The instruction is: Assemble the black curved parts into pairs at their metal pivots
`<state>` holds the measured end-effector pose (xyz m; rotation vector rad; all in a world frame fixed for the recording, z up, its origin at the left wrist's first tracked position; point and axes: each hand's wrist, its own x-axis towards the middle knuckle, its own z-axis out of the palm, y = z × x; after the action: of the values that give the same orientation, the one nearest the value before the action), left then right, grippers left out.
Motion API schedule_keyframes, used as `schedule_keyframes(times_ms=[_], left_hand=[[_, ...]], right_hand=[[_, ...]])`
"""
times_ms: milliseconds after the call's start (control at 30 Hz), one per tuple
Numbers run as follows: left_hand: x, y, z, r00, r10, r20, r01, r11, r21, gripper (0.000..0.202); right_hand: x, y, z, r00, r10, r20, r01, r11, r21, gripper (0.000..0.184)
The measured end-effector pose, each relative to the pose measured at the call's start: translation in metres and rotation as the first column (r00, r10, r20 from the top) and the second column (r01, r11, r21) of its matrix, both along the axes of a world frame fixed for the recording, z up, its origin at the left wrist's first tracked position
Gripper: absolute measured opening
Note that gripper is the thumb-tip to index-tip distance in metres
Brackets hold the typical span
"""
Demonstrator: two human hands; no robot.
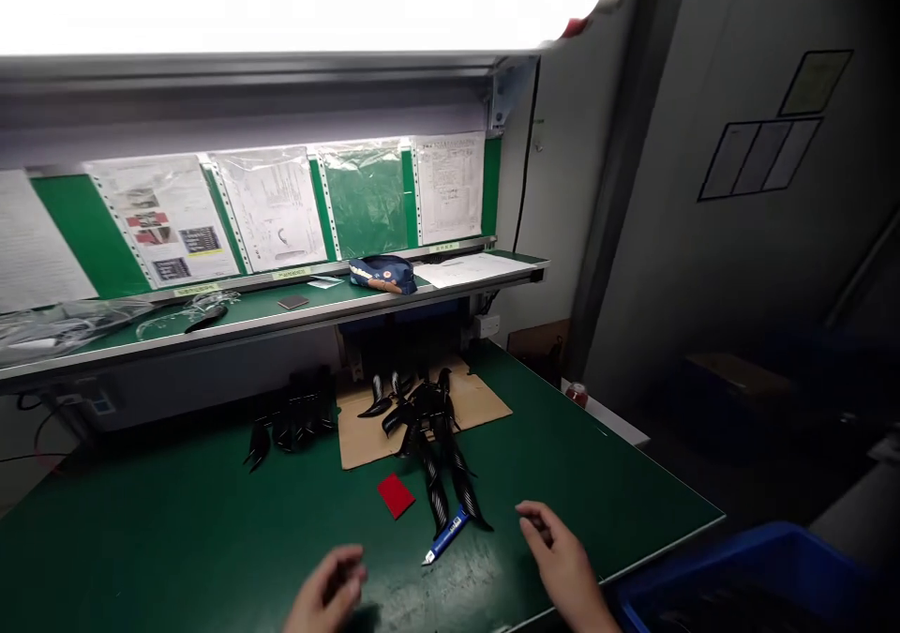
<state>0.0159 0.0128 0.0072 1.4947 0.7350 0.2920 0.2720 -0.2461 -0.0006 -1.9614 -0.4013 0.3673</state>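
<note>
Your left hand point(329, 588), right hand point(562, 558): fingers parted, loosely curled, empty | blue tool point(445, 537): on tabletop point(211, 539) between them, by black curved pieces point(433, 488) | step: seemingly between grips | next: grasping calls for reaching inward

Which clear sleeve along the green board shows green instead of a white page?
The second sleeve from the right, above the dark blue pouch; the green board shows through it, while the rest show white pages.
</note>
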Motion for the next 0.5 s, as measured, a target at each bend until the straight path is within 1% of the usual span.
schedule_keyframes(times_ms=[33,67,133,200,267,333,433,500], left_hand=[[0.018,0.013,0.008,0.997,-0.055,0.045,0.054,0.998,0.013,0.061],[0.037,0.026,0.017,0.995,-0.085,0.053,0.083,0.996,0.032,0.062],[0.079,0.052,0.03,0.997,-0.071,0.033,0.068,0.994,0.082,0.065],[0.122,0.075,0.035,1.0,-0.009,0.013,0.007,0.992,0.128,0.066],[0.162,0.096,0.032,0.998,0.058,-0.002,-0.057,0.985,0.163,0.067],[0.199,0.116,0.024,0.991,0.127,-0.042,-0.116,0.973,0.2,0.069],[0.247,0.144,0.014,0.972,0.192,-0.138,-0.155,0.958,0.242,0.079],[0.275,0.16,0.009,0.953,0.226,-0.204,-0.168,0.949,0.268,0.085]], right_hand=[[0.013,-0.002,0.0,1.0,-0.028,-0.008,0.028,1.0,-0.009,0.049],[0.025,-0.002,0.0,0.999,-0.047,-0.012,0.047,0.999,-0.016,0.05],[0.047,0.003,0.002,0.998,-0.062,-0.018,0.062,0.998,-0.02,0.051],[0.069,0.018,0.006,0.998,-0.065,-0.017,0.064,0.998,-0.009,0.05],[0.093,0.041,0.014,0.999,-0.051,-0.017,0.051,0.999,0.013,0.049],[0.119,0.071,0.022,0.999,-0.025,-0.03,0.026,0.999,0.035,0.051],[0.158,0.122,0.029,0.995,-0.002,-0.105,0.01,0.997,0.073,0.067],[0.18,0.153,0.029,0.983,0.004,-0.184,0.016,0.994,0.107,0.08]])
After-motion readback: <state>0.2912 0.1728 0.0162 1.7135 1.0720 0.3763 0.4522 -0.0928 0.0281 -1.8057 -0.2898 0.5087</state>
